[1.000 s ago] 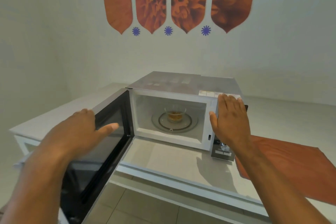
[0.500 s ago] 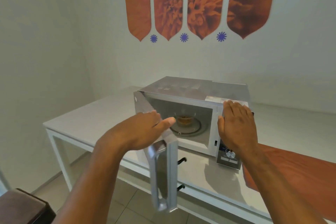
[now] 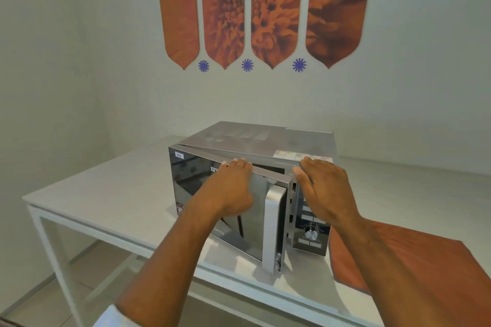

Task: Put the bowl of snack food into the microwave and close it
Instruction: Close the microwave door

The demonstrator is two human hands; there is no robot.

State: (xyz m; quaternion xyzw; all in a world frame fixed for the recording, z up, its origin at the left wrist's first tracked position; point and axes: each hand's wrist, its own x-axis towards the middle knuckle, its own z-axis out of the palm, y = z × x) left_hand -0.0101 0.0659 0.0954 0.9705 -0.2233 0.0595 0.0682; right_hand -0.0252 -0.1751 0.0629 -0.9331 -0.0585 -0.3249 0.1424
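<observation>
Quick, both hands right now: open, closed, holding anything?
Left hand: open, flat against the microwave door, holding nothing.
Right hand: open, fingers spread over the microwave's front right side, holding nothing.

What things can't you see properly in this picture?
All in the head view:
- The bowl of snack food: hidden behind the nearly shut microwave door.
- The brand name on the door: partly covered by the left hand.
- The upper buttons of the control panel: covered by the right hand.
- The small labels on the microwave top: too small to read.
- The orange mat: cut off by the right edge.
</observation>
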